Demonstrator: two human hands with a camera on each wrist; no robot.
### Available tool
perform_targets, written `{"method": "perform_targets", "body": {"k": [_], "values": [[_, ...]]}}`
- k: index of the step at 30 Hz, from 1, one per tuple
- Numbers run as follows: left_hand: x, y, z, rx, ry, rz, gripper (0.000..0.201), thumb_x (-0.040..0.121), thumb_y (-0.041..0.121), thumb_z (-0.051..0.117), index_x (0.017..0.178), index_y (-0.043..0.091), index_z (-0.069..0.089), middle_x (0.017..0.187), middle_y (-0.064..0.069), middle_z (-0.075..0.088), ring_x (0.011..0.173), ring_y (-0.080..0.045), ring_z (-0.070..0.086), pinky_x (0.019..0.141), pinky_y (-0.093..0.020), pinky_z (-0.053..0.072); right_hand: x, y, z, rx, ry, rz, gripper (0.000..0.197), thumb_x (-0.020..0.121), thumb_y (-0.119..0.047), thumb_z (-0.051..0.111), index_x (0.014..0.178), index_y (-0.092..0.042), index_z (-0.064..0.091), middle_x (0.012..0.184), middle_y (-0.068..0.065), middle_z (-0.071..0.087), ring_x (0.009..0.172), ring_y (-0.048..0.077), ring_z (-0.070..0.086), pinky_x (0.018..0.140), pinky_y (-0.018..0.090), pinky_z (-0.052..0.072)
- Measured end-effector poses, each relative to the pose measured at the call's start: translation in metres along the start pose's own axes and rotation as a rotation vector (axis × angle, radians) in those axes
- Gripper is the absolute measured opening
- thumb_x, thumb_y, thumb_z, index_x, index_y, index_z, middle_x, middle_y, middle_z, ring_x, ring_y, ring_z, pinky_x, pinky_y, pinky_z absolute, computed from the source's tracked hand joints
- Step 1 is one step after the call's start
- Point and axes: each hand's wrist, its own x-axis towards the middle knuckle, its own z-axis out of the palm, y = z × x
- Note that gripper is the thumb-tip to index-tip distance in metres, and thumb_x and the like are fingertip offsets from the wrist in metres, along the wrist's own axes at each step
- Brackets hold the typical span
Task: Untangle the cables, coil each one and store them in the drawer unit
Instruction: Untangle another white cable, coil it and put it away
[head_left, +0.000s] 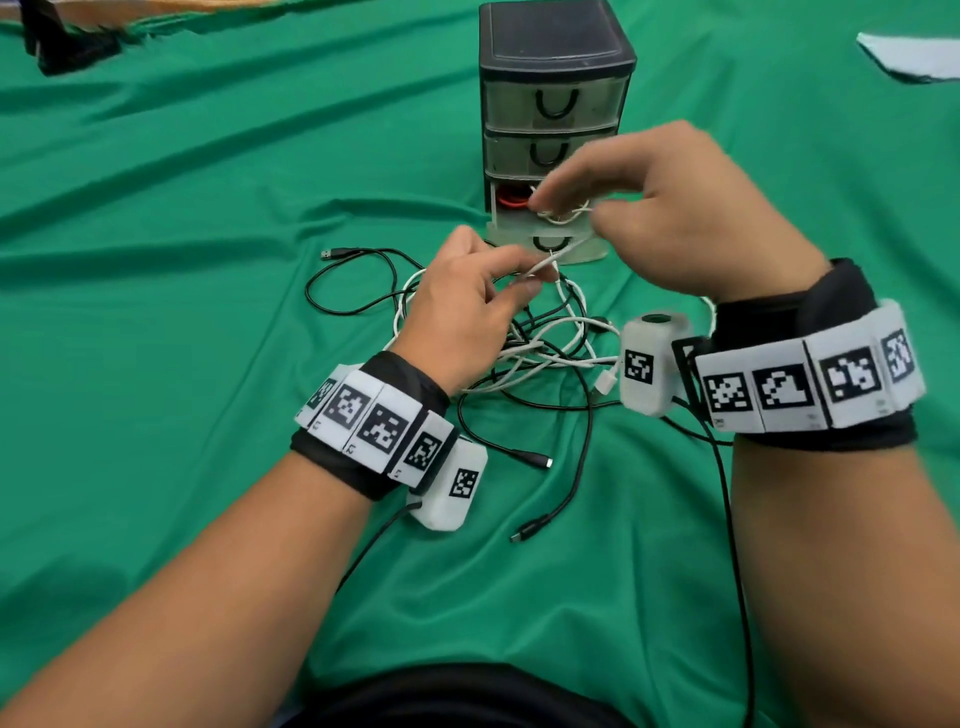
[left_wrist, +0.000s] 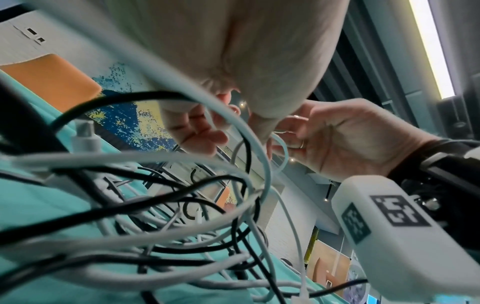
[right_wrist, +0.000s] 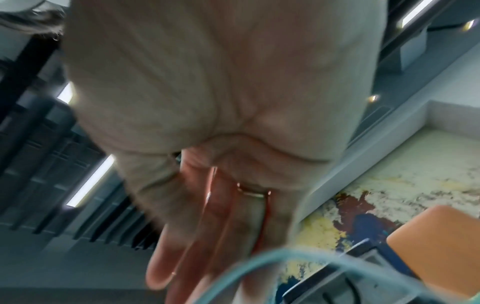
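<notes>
White cable (head_left: 563, 215) pinched between both hands above tangle (head_left: 540, 343).

green cloth (head_left: 208, 260), tangled cables (head_left: 545, 343), drawer unit (head_left: 556, 78)

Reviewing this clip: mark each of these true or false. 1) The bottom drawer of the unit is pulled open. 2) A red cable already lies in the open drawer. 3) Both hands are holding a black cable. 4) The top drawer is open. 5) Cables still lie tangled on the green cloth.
1) True: the bottom drawer of the drawer unit is pulled out.
2) True: a red cable lies inside it.
3) False: the left hand and the right hand both pinch a white cable.
4) False: the top drawer is closed.
5) True: the tangled cables, black and white, lie on the green cloth.
</notes>
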Motion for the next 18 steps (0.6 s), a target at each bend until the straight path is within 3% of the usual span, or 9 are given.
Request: {"method": "perform_targets", "body": {"k": [1, 3, 5, 8, 12, 15, 18], "values": [[0.000, 0.000, 0.000, 0.007, -0.007, 0.009, 0.019, 0.091, 0.021, 0.068, 0.097, 0.039, 0.071, 0.078, 0.008, 0.032, 0.068, -0.002, 0.040, 0.066, -0.008, 0.032, 0.001, -0.001, 0.005, 0.013, -0.044, -0.009, 0.035, 0.082, -0.002, 0.054, 0.101, -0.023, 0.075, 0.092, -0.013, 0.073, 0.075, -0.008, 0.065, 0.075, 0.010, 0.051], [0.000, -0.001, 0.000, 0.006, 0.003, 0.043, 0.027, 0.091, 0.018, 0.065, 0.089, 0.046, 0.065, 0.075, 0.008, 0.033, 0.068, -0.006, 0.038, 0.063, -0.014, 0.030, 0.004, -0.001, 0.014, -0.039, -0.148, -0.006, 0.015, 0.087, -0.029, 0.068, 0.101, -0.031, 0.073, 0.087, -0.016, 0.070, 0.069, -0.007, 0.060, 0.068, 0.006, 0.043], [-0.002, -0.002, 0.000, 0.006, 0.025, 0.055, 0.026, 0.089, 0.013, 0.062, 0.088, 0.037, 0.069, 0.073, 0.005, 0.036, 0.071, -0.010, 0.039, 0.064, -0.022, 0.032, 0.006, 0.003, 0.019, -0.166, -0.213, 0.005, 0.024, 0.082, -0.045, 0.073, 0.102, -0.033, 0.070, 0.091, -0.013, 0.068, 0.071, -0.004, 0.056, 0.064, 0.004, 0.036], [-0.004, -0.002, 0.003, -0.029, 0.008, 0.021, 0.014, 0.087, 0.014, 0.066, 0.092, 0.027, 0.070, 0.073, -0.002, 0.048, 0.068, -0.009, 0.042, 0.064, -0.027, 0.036, 0.008, 0.008, 0.019, -0.257, -0.235, 0.055, 0.023, 0.080, -0.046, 0.075, 0.093, -0.027, 0.072, 0.082, -0.010, 0.067, 0.070, 0.001, 0.056, 0.059, 0.005, 0.034], [-0.002, -0.007, 0.006, -0.002, -0.154, -0.123, 0.019, 0.083, 0.018, 0.074, 0.092, 0.027, 0.060, 0.067, 0.012, 0.050, 0.053, 0.001, 0.044, 0.058, -0.021, 0.037, 0.005, 0.015, 0.012, -0.300, -0.241, 0.155, 0.024, 0.081, -0.047, 0.074, 0.078, -0.023, 0.074, 0.066, -0.006, 0.065, 0.055, 0.002, 0.049, 0.049, 0.011, 0.033], [-0.004, -0.012, 0.008, 0.029, -0.251, -0.158, 0.013, 0.084, 0.021, 0.073, 0.084, 0.029, 0.063, 0.070, 0.013, 0.058, 0.055, 0.008, 0.047, 0.060, -0.019, 0.035, 0.003, 0.012, 0.009, -0.257, -0.253, 0.120, 0.023, 0.084, -0.042, 0.074, 0.077, -0.020, 0.075, 0.059, -0.005, 0.060, 0.051, 0.005, 0.047, 0.049, 0.014, 0.034], [-0.005, -0.011, 0.009, 0.004, -0.247, -0.178, 0.008, 0.086, 0.022, 0.071, 0.082, 0.029, 0.069, 0.068, 0.016, 0.060, 0.055, 0.010, 0.048, 0.060, -0.019, 0.035, 0.003, 0.004, 0.009, -0.171, -0.207, 0.046, 0.021, 0.086, -0.039, 0.073, 0.074, -0.022, 0.073, 0.051, -0.009, 0.052, 0.048, 0.001, 0.044, 0.048, 0.012, 0.034]]}}
